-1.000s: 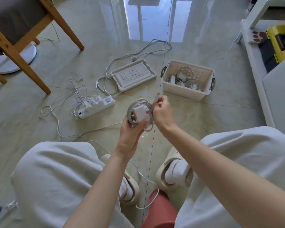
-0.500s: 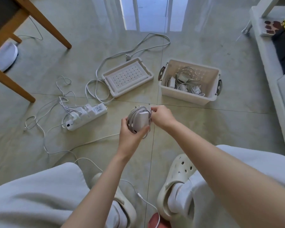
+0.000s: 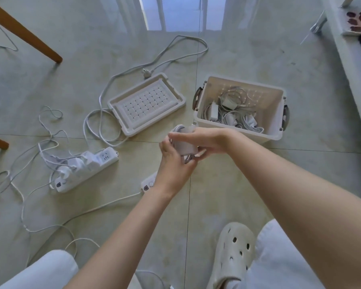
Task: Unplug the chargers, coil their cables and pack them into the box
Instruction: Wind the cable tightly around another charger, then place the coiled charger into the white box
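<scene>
Both my hands hold one white charger (image 3: 183, 146) with its cable coiled around it, above the floor in front of the box. My left hand (image 3: 175, 163) grips it from below. My right hand (image 3: 198, 139) covers its top, fingers wrapped over the coil. The open white box (image 3: 238, 130) stands just beyond my right hand and holds several coiled chargers (image 3: 229, 115). To the left, a white power strip (image 3: 86, 167) lies on the floor with chargers still plugged in and loose cables (image 3: 40, 147) trailing from it.
The box's lid (image 3: 146, 104) lies upside down between strip and box. A second power strip (image 3: 147, 183) peeks out under my left wrist. Wooden chair legs (image 3: 29, 36) stand at the far left, a white shelf (image 3: 354, 51) at the right. My slipper (image 3: 231, 253) is near the bottom.
My hands have carried the coiled charger forward toward the box. My right hand has moved from pinching the cable end to covering the coil from above.
</scene>
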Motion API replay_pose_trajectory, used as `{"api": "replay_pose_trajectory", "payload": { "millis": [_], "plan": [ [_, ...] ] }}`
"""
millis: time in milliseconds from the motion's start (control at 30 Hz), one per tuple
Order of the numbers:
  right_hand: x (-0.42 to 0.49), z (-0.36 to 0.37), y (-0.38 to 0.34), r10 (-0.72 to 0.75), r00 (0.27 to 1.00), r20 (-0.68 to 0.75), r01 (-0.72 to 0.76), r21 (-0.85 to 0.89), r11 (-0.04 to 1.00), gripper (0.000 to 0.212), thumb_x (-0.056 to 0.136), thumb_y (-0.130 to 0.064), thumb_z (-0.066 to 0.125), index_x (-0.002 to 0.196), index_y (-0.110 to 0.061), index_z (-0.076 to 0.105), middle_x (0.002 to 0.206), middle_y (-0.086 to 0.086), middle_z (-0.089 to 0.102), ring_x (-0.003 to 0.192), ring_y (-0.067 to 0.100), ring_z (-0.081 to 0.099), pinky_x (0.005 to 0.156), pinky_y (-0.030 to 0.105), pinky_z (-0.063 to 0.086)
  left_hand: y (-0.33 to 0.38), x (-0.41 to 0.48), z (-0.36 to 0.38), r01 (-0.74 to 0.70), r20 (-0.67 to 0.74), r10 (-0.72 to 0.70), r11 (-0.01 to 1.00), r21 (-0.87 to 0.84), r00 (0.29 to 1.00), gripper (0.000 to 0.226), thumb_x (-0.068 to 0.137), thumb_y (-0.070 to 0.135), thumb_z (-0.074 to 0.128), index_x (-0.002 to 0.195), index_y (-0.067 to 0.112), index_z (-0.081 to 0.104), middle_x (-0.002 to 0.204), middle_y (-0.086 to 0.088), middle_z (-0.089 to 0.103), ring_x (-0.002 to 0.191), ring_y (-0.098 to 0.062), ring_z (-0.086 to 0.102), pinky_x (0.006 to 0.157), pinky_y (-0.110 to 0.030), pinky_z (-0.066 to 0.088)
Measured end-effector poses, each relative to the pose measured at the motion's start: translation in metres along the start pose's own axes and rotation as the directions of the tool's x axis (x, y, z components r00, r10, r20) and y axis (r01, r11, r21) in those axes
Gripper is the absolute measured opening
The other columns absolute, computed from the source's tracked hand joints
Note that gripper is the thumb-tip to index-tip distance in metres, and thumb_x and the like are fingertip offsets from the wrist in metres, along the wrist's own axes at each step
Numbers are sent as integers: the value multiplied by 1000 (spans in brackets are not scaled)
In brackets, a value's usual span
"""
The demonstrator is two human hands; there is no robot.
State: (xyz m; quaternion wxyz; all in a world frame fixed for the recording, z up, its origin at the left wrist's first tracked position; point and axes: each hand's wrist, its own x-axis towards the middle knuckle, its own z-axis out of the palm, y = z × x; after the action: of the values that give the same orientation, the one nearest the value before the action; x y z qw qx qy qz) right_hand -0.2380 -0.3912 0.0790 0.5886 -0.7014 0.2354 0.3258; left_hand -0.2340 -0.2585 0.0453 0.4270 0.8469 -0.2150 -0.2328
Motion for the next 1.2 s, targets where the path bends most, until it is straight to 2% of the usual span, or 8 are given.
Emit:
{"api": "replay_pose_trajectory", "payload": {
  "millis": [100,200,300,467,667,867,1033,1200],
  "plan": [
    [18,-18,30,61,988,-140,-53,60,997,41,81,-61,52,104,-28,57,99,4,62,82,22,58,82,45,47,-7,21,20,-82,129,69,992,95,989,77,83,22,69,142,5,22,130,-7,33,129,-17,33,105,-18,25],
    [32,-40,67,38,947,-318,11,150,989,57,75,-59,56,114,-18,55,114,7,59,86,20,60,71,37,53,-15,45,40,-188,229,142,963,191,963,62,88,39,54,140,12,33,129,-4,42,121,-16,37,107,-32,30],
    [35,-71,93,47,884,-465,-5,92,996,85,73,-66,54,134,-10,37,134,2,45,116,22,50,93,40,48,-16,76,60,-295,265,216,904,311,940,68,85,55,26,139,17,40,137,2,43,126,-14,36,105,-30,26],
    [41,-131,124,45,691,-721,-48,16,999,77,82,-53,55,138,-6,29,128,10,48,107,24,50,81,31,43,-6,131,101,-425,260,337,737,526,905,54,87,11,52,140,18,42,137,-4,45,124,-25,41,102,-34,28],
    [50,-164,139,69,532,-844,-98,20,995,77,83,-51,51,140,-6,26,131,15,43,111,31,51,89,42,46,5,169,138,-456,447,139,474,753,883,49,88,4,50,134,20,42,131,-2,47,126,-25,39,114,-52,16],
    [53,-171,145,24,375,-927,-262,-81,962,76,83,-51,50,138,-5,27,135,17,40,120,35,45,87,37,39,4,151,130,-569,580,98,378,730,809,42,87,-5,47,122,17,49,118,-1,52,116,-23,50,111,-62,16],
    [58,-170,148,55,352,-934,-340,-73,938,77,81,-50,52,138,-4,28,137,20,38,125,37,39,99,42,35,-10,114,116,-687,736,65,421,592,674,29,94,13,46,121,20,52,119,2,55,109,-22,56,101,-41,34],
    [66,-146,153,-85,441,-894,-426,-292,856,79,83,-50,55,137,-2,24,138,21,34,127,36,33,98,43,37,-13,102,107,-599,831,-86,653,464,550,36,97,45,43,114,19,61,112,4,63,96,-17,61,84,-32,50]
  ]
}}
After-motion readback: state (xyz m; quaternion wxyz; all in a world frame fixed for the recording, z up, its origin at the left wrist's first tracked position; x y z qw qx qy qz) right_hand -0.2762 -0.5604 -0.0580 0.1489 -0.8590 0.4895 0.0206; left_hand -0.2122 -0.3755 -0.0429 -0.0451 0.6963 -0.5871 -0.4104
